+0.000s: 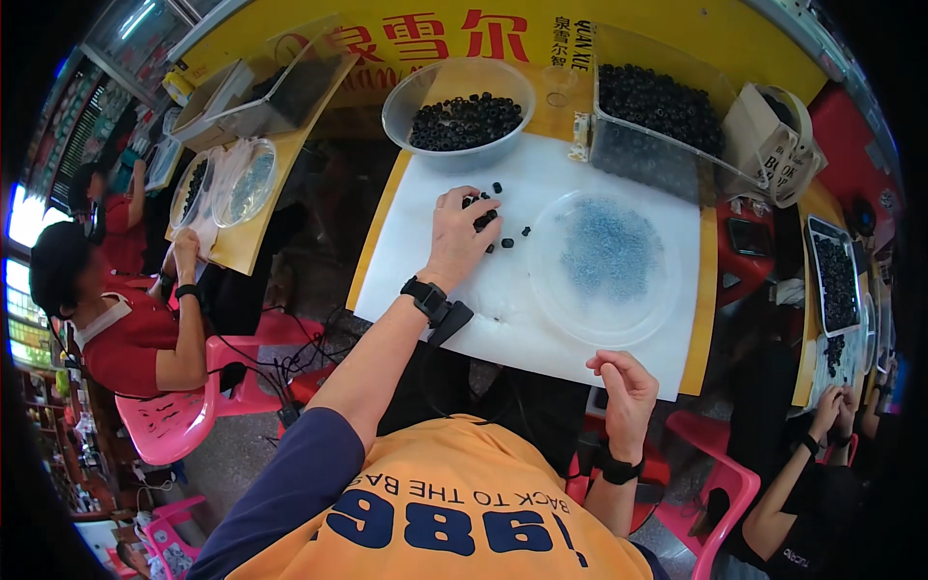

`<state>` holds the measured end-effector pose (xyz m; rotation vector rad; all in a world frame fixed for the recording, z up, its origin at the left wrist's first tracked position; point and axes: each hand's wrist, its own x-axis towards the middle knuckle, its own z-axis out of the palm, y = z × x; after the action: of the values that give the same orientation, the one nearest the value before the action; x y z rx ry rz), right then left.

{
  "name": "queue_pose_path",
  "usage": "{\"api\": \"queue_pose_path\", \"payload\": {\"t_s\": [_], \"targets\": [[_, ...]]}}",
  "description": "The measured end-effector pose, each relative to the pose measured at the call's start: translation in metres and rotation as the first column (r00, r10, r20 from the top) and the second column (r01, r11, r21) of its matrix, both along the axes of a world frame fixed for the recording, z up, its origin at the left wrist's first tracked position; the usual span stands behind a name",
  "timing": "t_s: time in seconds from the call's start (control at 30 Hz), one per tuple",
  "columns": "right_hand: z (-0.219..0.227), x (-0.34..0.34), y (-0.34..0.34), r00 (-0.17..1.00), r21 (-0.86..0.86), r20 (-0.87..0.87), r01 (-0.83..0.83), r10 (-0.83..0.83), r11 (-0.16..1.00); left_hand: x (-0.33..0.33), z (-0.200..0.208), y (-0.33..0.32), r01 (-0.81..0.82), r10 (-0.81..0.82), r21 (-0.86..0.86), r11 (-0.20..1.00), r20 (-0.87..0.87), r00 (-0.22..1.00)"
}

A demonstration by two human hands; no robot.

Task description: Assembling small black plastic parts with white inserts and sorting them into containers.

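Note:
My left hand (460, 237) rests on the white work sheet (406, 275), its fingers curled round several small black cylindrical parts (481, 220). A few loose black parts (507, 244) lie on the sheet just beside those fingers. To the right is a shallow round clear tray (580, 327) with many tiny light-blue pieces (609, 246) spread in it. At the sheet's near edge, below the tray, my right hand (626, 394) is raised with thumb and fingertips drawn together. Whatever they pinch, if anything, is too small to make out.
At the back stand a translucent bowl (459, 159) of black parts and a clear bin (643, 159) heaped with them. A canvas bag (768, 145) sits right of the bin. Co-workers sit at tables on both sides; a pink chair (710, 474) is close on my right.

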<state>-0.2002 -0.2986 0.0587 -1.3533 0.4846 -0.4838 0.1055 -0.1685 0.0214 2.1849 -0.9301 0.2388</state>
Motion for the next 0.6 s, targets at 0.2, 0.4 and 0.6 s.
{"api": "queue_pose_path", "payload": {"t_s": [0.2,0.4,0.6], "targets": [[-0.004,0.002,-0.001,1.0,0.006,-0.003,-0.025,0.025,1.0,0.005,0.002,0.006,-0.018,-0.062,-0.285,0.958,-0.269,0.961],[-0.008,0.003,-0.003,1.0,0.018,-0.007,0.005,-0.005,1.0,0.019,-0.014,0.029,-0.385,-0.142,-0.624,0.68,-0.627,0.766],[-0.008,0.009,0.0,1.0,0.015,-0.018,-0.014,0.014,1.0,0.02,-0.02,0.026,-0.521,-0.15,-0.677,0.52,-0.673,0.725]]}}
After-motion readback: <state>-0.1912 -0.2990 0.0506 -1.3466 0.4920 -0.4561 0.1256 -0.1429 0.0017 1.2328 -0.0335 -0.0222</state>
